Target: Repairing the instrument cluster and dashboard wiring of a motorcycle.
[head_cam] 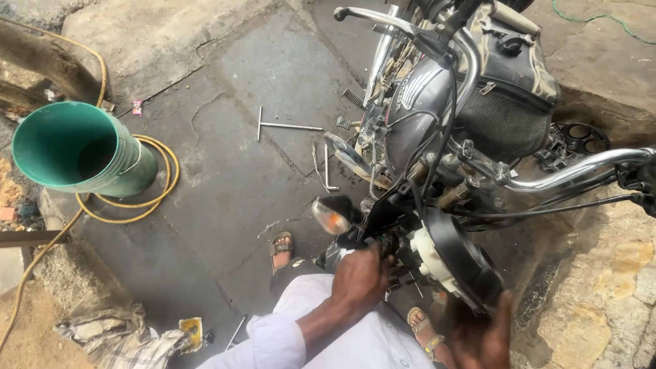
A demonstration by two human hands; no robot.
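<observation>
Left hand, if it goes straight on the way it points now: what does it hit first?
Most likely the wiring cluster behind the headlight housing. The left hand points up and right into it, fingertips already at or touching it. Beyond lies the orange indicator's stalk and the tank. Depth is unclear.

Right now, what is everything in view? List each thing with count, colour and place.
motorcycle: one, grey and black, upper right, handlebars chrome
headlight shell: one, black, pulled off the front, lower centre-right
turn signal: one, orange lens, left of the headlight shell
bucket: one, green, far left
hose: one, yellow, coiled round the bucket's base
T-wrench: one, metal, on the paving at centre
rag: one, dirty grey, bottom left
sandals: two, brown, on the person's feet
left hand: at the wiring behind the headlight shell
right hand: on the shell's lower edge, blurred
</observation>
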